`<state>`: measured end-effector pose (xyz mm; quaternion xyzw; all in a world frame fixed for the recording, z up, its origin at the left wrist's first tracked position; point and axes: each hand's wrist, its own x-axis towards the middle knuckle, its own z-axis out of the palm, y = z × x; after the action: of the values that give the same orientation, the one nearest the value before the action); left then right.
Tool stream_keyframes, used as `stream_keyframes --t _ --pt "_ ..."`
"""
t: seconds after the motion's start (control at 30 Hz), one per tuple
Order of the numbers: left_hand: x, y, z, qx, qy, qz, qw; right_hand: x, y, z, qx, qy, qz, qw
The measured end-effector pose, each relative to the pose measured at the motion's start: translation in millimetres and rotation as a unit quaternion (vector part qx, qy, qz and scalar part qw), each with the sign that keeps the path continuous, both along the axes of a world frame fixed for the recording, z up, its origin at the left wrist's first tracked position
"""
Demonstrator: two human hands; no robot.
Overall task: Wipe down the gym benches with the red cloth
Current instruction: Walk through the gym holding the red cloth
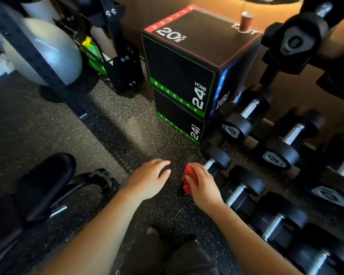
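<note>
My right hand (202,184) grips a bunched red cloth (189,178) in the air above the speckled rubber floor, just left of a row of dumbbells. My left hand (150,176) hovers beside it, fingers relaxed and holding nothing. A black padded bench (42,185) with a metal frame sits at the lower left, well apart from both hands; only one end of its pad shows.
Two stacked black plyo boxes (179,76) stand ahead, with a paper cup (246,19) on top. Dumbbells (244,185) fill a rack along the right. A black rack upright (28,46) and a grey ball (54,52) are at the upper left.
</note>
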<state>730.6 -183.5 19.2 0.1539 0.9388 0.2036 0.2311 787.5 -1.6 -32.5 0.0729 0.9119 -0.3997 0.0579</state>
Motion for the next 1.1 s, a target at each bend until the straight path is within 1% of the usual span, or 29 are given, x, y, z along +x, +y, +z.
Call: stream_keyframes --t 0.13,0.23,0.33,0.47,0.63,0.9,1.03,1.1 --pt "-52.3 -27.0 -4.4 0.012 -0.007 0.023 1.0 -62.6 -19.8 -4.5 -0.008 -0.012 0.02 1.0" --pt "-101.0 -42.8 -1.1 0.028 -0.004 0.033 0.999 -112.9 -37.3 0.3 0.01 -0.003 0.027 1.0" --pt "-159.5 -59.4 11.0 0.036 0.015 0.019 0.999 -166.8 -53.4 6.5 0.016 0.015 0.027 0.999" --pt "-229.1 -82.7 25.3 0.015 0.038 0.003 0.999 -234.2 -77.6 15.9 0.012 0.03 0.025 0.999" --pt "-281.6 -93.2 27.1 0.007 0.034 -0.008 0.999 -289.8 -95.0 22.7 0.014 0.036 0.024 0.999" --pt "-372.4 -70.7 16.9 0.002 0.026 -0.027 0.999 -381.1 -68.2 24.1 0.017 0.038 0.01 0.999" --pt "-438.4 -40.8 12.2 0.004 0.041 -0.031 0.999 -450.4 -35.4 21.5 0.006 0.044 -0.015 0.999" --pt "-476.9 -20.5 10.5 0.004 0.056 -0.024 0.998 -489.9 -16.8 20.9 -0.02 0.037 -0.017 0.999"
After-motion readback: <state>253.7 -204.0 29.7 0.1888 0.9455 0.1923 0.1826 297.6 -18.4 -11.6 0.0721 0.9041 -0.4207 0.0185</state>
